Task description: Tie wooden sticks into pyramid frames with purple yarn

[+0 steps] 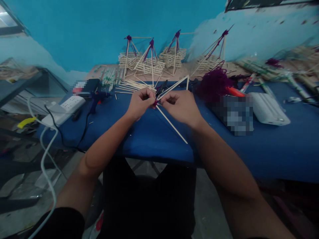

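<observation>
Both hands are closed in pinches around one joint of a thin wooden stick frame (171,125), above the table's middle. Purple yarn (156,103) is wrapped at that joint, beside the fingertips of my left hand (141,104). My right hand (183,106) grips the frame just right of the joint; its fingertips partly hide what they pinch. One stick slants down toward the table's front edge, and others rise behind my right hand to a corner. Loose wooden sticks (136,86) lie just beyond my left hand.
Stick structures (152,64) with purple-tied tops stand along the wall. A purple yarn bundle (211,83), a dark pixelated object (219,114) and a white power bank (267,109) lie right. A blue glue gun (94,101) and a corded power strip (65,109) lie left on the blue table (154,142).
</observation>
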The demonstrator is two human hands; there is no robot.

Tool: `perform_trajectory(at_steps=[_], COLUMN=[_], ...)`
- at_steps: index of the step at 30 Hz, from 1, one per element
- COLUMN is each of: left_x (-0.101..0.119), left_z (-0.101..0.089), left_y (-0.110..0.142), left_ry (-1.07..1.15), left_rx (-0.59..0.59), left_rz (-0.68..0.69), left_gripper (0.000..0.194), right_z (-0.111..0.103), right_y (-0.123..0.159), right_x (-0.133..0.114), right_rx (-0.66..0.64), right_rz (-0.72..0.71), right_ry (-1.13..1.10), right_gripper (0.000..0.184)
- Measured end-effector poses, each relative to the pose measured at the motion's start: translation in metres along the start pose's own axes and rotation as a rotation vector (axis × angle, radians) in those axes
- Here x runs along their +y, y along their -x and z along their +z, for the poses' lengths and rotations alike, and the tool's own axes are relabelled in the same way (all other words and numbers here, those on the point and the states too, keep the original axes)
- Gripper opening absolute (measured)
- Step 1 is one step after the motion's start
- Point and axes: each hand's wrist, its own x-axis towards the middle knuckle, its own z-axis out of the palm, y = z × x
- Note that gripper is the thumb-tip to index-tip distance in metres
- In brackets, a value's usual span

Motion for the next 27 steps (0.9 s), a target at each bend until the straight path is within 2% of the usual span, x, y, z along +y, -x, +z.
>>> perform_trajectory(at_steps=[3,8,11,16,20,24,27], left_x=[0.002,0.003,0.004,0.003,-0.001,-0.004,-0.003], left_z=[0.001,-0.001,-0.002,-0.003,-0.003,-0.005,-0.005], left_y=[0.0,0.0,0.0,0.0,-0.002,-0.003,-0.002], left_ry=[0.013,0.096,0.123,0.107,0.134,0.134,0.101], left_rx=[0.012,0.028,0.02,0.004,-0.02,-0.011,0.016], left_rz=[-0.066,-0.086,-0.081,-0.08,-0.009,0.003,-0.019], left_gripper=[0.014,0.015,0.014,0.016,0.021,0.028,0.032], right_z=[-0.001,-0.001,0.0,0.003,0.003,0.0,-0.004], right_y=[0.0,-0.002,-0.002,-0.002,-0.003,-0.005,-0.004], right_x=[0.002,0.004,0.007,0.01,0.012,0.012,0.007], right_rx=[-0.004,0.094,0.113,0.126,0.113,0.094,0.078], right_rz=[-0.037,-0.135,-0.194,-0.232,-0.285,-0.282,-0.228], right_ry=[-0.003,0.026,-0.015,-0.094,-0.098,-0.103,-0.091], right_gripper=[0.014,0.017,0.012,0.018,0.016,0.015,0.011])
